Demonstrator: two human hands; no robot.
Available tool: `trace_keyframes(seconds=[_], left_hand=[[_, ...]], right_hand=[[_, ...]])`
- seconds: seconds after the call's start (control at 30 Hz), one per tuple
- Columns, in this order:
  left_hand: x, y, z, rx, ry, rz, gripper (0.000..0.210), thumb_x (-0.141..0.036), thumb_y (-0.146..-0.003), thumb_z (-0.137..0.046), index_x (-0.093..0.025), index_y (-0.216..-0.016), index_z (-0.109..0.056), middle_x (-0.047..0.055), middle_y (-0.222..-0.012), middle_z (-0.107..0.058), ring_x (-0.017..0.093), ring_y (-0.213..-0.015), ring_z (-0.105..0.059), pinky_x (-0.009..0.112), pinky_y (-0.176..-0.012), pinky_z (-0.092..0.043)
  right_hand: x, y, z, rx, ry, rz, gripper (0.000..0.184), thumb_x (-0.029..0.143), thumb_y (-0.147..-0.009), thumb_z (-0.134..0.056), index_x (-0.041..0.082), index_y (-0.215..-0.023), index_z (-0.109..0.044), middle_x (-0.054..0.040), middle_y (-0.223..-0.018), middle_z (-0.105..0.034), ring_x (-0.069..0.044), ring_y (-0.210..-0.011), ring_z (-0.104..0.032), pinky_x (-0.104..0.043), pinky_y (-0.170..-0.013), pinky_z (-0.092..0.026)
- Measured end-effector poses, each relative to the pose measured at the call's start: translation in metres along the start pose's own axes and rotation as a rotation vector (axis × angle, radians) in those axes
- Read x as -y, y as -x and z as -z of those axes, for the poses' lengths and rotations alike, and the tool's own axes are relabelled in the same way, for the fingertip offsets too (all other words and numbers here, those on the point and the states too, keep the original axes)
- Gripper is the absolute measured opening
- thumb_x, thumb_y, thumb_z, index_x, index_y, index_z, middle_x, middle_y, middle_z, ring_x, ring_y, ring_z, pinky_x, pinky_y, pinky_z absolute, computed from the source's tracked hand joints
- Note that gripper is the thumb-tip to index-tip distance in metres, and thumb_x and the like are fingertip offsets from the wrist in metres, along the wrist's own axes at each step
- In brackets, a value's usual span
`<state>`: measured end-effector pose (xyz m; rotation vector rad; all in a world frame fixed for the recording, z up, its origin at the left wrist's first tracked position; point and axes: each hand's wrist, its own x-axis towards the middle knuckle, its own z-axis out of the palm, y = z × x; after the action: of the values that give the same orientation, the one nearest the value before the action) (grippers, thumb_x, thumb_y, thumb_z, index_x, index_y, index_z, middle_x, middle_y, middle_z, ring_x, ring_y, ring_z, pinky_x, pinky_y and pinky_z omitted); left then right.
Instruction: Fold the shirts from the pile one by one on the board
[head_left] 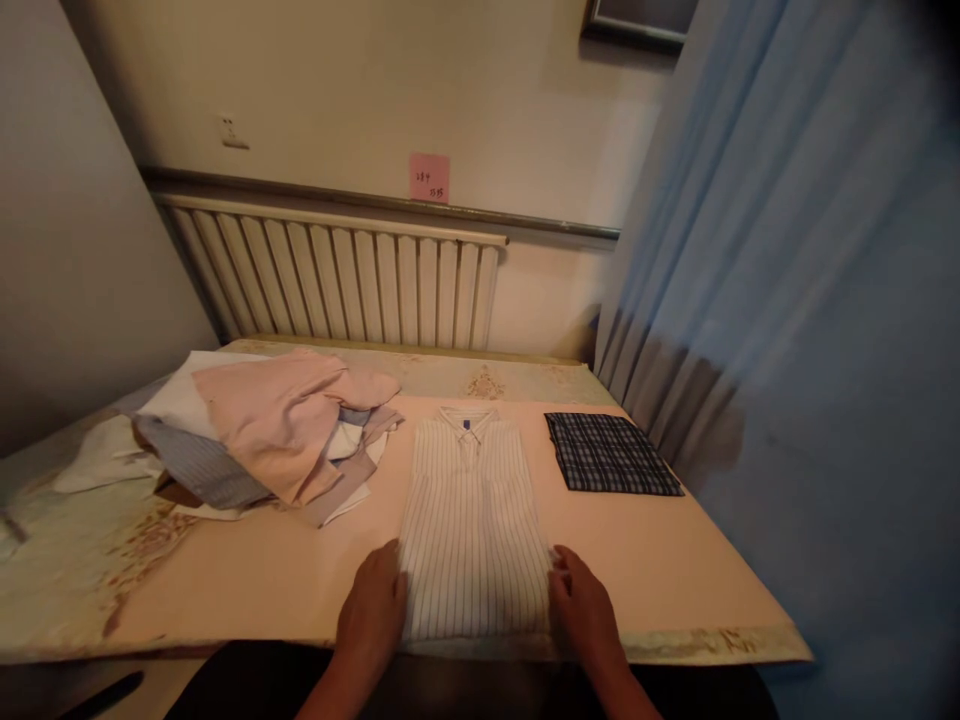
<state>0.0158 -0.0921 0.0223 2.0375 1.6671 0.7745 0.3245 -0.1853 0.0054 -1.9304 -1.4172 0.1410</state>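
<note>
A white shirt with thin dark stripes lies front up in front of me, its sides folded in to a long narrow shape. Its collar points away from me, and a small dark blue label shows inside the neck. My left hand is closed at the shirt's lower left edge, fingertips partly hidden against the cloth. At the lower right edge, my right hand has its fingers curled and pinched on the fabric. Both hands rest low, close to the table's front edge.
Left of the shirt is a loose heap of clothes, with pink, white and grey pieces. A folded dark checked garment lies to the right. The pink sheet covers part of the table. A blue curtain hangs along the right side; a radiator stands behind.
</note>
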Motion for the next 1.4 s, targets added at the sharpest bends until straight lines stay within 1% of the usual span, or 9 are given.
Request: trace_keyframes(seconds=[0.07,0.17,0.27,0.4,0.5,0.67,0.93,1.17,1.4], left_hand=[[-0.021,-0.005,-0.011,-0.105,-0.034,-0.192,0.048,-0.022,-0.087,-0.040,-0.012,-0.133,-0.047,0.016,-0.137,-0.051,0.028,-0.130,-0.045,0.047,-0.108,-0.036],[-0.059,-0.018,-0.039,-0.094,-0.084,-0.362,0.051,-0.017,-0.089,-0.036,-0.014,-0.138,-0.043,0.015,-0.150,-0.040,0.028,-0.140,-0.033,0.051,-0.111,-0.032],[-0.080,-0.030,-0.069,0.024,-0.187,-0.395,0.051,-0.016,-0.091,-0.033,-0.015,-0.140,-0.044,0.014,-0.153,-0.035,0.030,-0.144,-0.025,0.054,-0.113,-0.026],[-0.071,-0.038,-0.090,0.140,-0.306,-0.342,0.052,-0.021,-0.092,-0.036,-0.017,-0.143,-0.042,0.013,-0.153,-0.035,0.032,-0.144,-0.026,0.058,-0.112,-0.023],[-0.056,-0.045,-0.090,0.116,-0.385,-0.291,0.054,-0.026,-0.092,-0.036,-0.016,-0.145,-0.037,0.012,-0.155,-0.033,0.031,-0.144,-0.025,0.057,-0.113,-0.023],[-0.043,-0.069,-0.080,0.015,-0.516,-0.246,0.055,-0.038,-0.094,-0.035,-0.016,-0.144,-0.041,0.011,-0.153,-0.036,0.031,-0.144,-0.025,0.053,-0.115,-0.020],[-0.033,-0.097,-0.075,-0.031,-0.536,-0.214,0.055,-0.039,-0.095,-0.034,-0.014,-0.143,-0.042,0.012,-0.153,-0.037,0.029,-0.144,-0.025,0.051,-0.115,-0.019],[-0.030,-0.097,-0.073,-0.021,-0.566,-0.217,0.056,-0.038,-0.095,-0.031,-0.013,-0.144,-0.040,0.013,-0.153,-0.035,0.029,-0.144,-0.025,0.051,-0.115,-0.018],[-0.020,-0.078,-0.064,0.018,-0.589,-0.191,0.055,-0.036,-0.094,-0.031,-0.015,-0.145,-0.039,0.010,-0.155,-0.033,0.029,-0.144,-0.026,0.052,-0.114,-0.021]], right_hand=[[0.017,-0.007,-0.005,-0.121,0.044,0.120,0.042,0.026,-0.089,-0.040,0.016,-0.125,-0.058,-0.0127,-0.120,-0.065,-0.026,-0.109,-0.063,-0.042,-0.092,-0.051],[0.045,-0.026,-0.025,-0.123,0.078,0.342,0.043,0.021,-0.092,-0.037,0.014,-0.130,-0.055,-0.0135,-0.132,-0.058,-0.024,-0.124,-0.053,-0.044,-0.105,-0.045],[0.057,-0.043,-0.047,-0.009,0.137,0.480,0.045,0.014,-0.091,-0.036,0.012,-0.133,-0.053,-0.0144,-0.140,-0.052,-0.024,-0.133,-0.044,-0.045,-0.110,-0.039],[0.044,-0.050,-0.064,0.146,0.232,0.467,0.044,0.018,-0.091,-0.044,0.015,-0.134,-0.052,-0.0125,-0.143,-0.049,-0.027,-0.137,-0.038,-0.051,-0.113,-0.031],[0.031,-0.050,-0.067,0.153,0.284,0.420,0.044,0.025,-0.093,-0.046,0.016,-0.136,-0.051,-0.0115,-0.145,-0.046,-0.027,-0.139,-0.034,-0.050,-0.115,-0.026],[0.021,-0.060,-0.069,0.165,0.362,0.386,0.047,0.033,-0.095,-0.044,0.018,-0.139,-0.047,-0.0085,-0.150,-0.040,-0.026,-0.142,-0.030,-0.048,-0.117,-0.020],[0.002,-0.084,-0.069,0.147,0.443,0.337,0.049,0.032,-0.095,-0.041,0.015,-0.141,-0.045,-0.0101,-0.151,-0.037,-0.028,-0.142,-0.028,-0.049,-0.115,-0.023],[0.000,-0.082,-0.070,0.107,0.445,0.342,0.048,0.031,-0.095,-0.039,0.015,-0.139,-0.046,-0.0096,-0.150,-0.039,-0.027,-0.142,-0.030,-0.047,-0.115,-0.023],[-0.005,-0.083,-0.073,0.102,0.441,0.352,0.048,0.033,-0.095,-0.039,0.013,-0.138,-0.048,-0.0105,-0.149,-0.040,-0.028,-0.140,-0.032,-0.048,-0.114,-0.026]])
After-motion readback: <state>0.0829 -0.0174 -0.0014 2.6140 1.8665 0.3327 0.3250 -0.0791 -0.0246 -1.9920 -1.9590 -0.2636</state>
